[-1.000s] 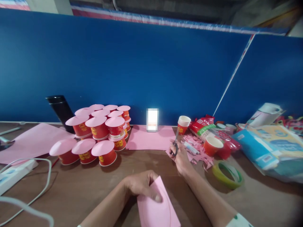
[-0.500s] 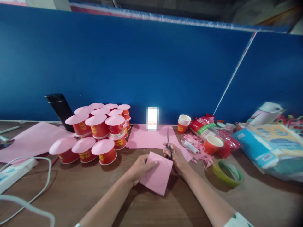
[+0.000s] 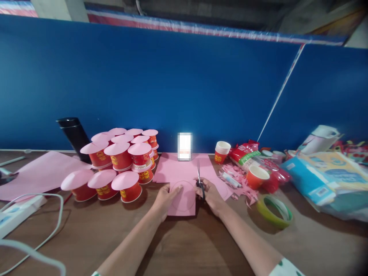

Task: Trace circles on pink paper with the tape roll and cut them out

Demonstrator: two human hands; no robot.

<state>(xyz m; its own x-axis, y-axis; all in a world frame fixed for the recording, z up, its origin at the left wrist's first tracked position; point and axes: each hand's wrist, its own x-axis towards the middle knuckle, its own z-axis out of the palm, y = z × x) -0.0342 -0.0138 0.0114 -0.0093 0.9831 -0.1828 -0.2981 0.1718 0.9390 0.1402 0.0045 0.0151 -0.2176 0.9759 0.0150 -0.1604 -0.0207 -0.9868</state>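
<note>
My left hand point(image 3: 166, 200) grips the left edge of a square piece of pink paper point(image 3: 183, 201), thumb on top. A circle is drawn on that paper. Black-handled scissors point(image 3: 199, 176) are in my right hand point(image 3: 209, 196), their blades pointing away from me and looking closed or nearly so. The fingers of that hand lie close to the paper's right edge; whether they touch it I cannot tell. Behind the square lie larger pink paper sheets point(image 3: 169, 166) on the table.
Red paper cups with pink cone tops point(image 3: 125, 182) stand stacked on the left, near a white power strip point(image 3: 21, 214) and its cable. To the right are stacked cups point(image 3: 222, 151), pink scraps point(image 3: 244, 188), a lone cup point(image 3: 258, 177), a tape roll point(image 3: 274, 211) and a blue package point(image 3: 310, 176).
The pink square has turned from tilted to nearly straight and moved up and left. The scissors have shifted slightly left with my right hand. My left hand still holds the paper.
</note>
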